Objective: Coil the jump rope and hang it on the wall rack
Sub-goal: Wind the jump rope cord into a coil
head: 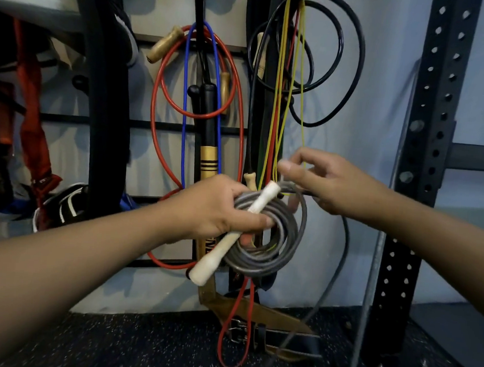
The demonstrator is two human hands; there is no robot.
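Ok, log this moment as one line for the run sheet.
left hand: grips grey coil and white handle | right hand: guiding loose grey rope tail | coil: not yet hung
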